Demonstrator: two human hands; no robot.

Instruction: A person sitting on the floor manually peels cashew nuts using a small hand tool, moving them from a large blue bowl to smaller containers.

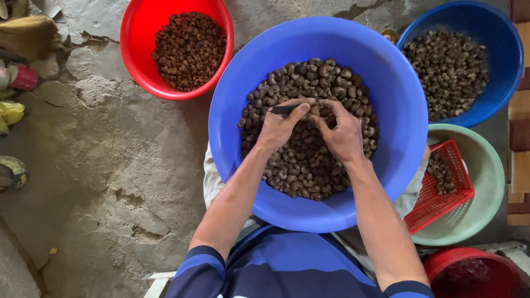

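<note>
A large blue basin (pixel 386 83) sits in front of me, filled with dark brown-grey nuts in shells (pixel 301 165). Both hands are over the pile near its middle. My left hand (pixel 279 127) grips a small dark tool (pixel 282 110) between thumb and fingers. My right hand (pixel 342 132) pinches a single nut (pixel 316 111) at its fingertips, touching the tool's tip. My forearms reach in from the bottom of the view, over blue striped sleeves.
A red basin (pixel 132 49) of reddish-brown nuts stands at the upper left. A dark blue basin (pixel 508 60) of nuts is at the upper right. A pale green basin (pixel 488 171) holds a red mesh basket (pixel 441 204). Cracked concrete floor lies at left.
</note>
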